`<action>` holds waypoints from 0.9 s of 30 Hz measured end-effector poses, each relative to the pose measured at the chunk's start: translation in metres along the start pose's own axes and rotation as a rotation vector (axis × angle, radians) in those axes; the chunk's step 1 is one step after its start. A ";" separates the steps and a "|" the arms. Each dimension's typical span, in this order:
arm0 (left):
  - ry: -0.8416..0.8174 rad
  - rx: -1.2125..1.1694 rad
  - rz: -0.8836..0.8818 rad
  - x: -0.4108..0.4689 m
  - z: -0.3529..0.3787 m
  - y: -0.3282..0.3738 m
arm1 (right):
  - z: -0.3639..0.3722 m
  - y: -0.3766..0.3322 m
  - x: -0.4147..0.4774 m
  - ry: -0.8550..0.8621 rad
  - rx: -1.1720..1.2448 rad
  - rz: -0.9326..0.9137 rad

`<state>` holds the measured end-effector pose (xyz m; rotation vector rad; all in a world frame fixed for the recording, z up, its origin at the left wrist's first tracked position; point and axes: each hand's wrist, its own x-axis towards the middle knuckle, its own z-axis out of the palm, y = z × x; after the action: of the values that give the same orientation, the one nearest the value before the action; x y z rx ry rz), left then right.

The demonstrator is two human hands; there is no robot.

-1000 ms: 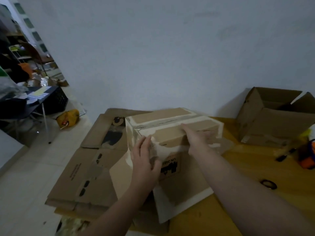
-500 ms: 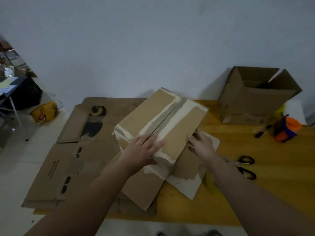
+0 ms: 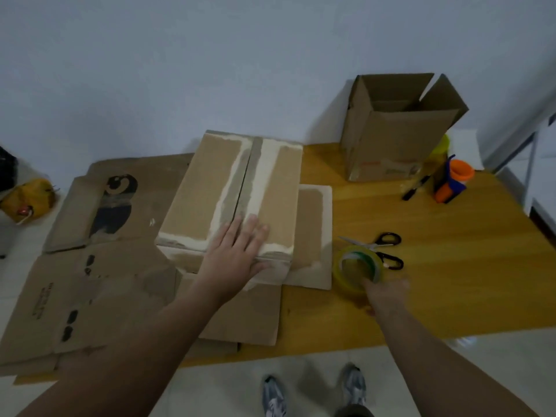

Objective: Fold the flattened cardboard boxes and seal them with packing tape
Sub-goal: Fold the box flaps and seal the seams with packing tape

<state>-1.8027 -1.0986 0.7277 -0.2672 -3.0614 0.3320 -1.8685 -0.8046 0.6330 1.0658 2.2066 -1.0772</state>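
Note:
A folded cardboard box [image 3: 192, 203] with its top flaps closed stands on flattened cardboard [image 3: 99, 284] on the wooden table [image 3: 451, 266]. An open seam runs down the middle of its top, edged with torn white paper. My left hand [image 3: 237, 251] presses flat on the near end of that seam, fingers straight. To the right, a roll of clear yellowish packing tape [image 3: 356, 267] sits on the table. My right hand [image 3: 383, 291] grips its near rim; the fingers are blurred.
Black-handled scissors [image 3: 383, 246] lie just behind the tape roll. An open cardboard box [image 3: 394, 136] stands at the back right, with pens [image 3: 416, 188] and an orange-and-blue object [image 3: 454, 182] beside it. More flattened boxes [image 3: 117, 200] cover the table's left half. My shoes [image 3: 313, 395] show below.
The box was turned so its seam runs away from me. My left hand stayed on top, now flat on the seam. My right hand left the box and took hold of the tape roll.

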 end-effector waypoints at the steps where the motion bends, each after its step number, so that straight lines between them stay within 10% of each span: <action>1: -0.034 0.002 -0.022 0.002 -0.001 0.003 | 0.000 -0.002 -0.001 -0.001 0.091 0.017; 7: -0.106 -0.073 -0.222 0.008 -0.014 0.048 | -0.023 -0.022 -0.015 0.185 0.256 -0.120; 12: -0.195 -0.247 -0.269 0.038 -0.031 0.092 | -0.069 -0.051 -0.047 0.202 0.288 -0.582; 19: 0.135 -0.865 -0.365 0.063 -0.115 0.111 | -0.109 -0.086 -0.090 0.022 0.267 -1.155; 27: 0.072 -1.579 -0.847 0.056 -0.173 0.117 | -0.114 -0.113 -0.128 0.178 0.024 -1.710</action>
<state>-1.8263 -0.9401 0.8724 0.8978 -2.2331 -1.9330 -1.8902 -0.8139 0.8369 -1.1630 3.0286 -1.4872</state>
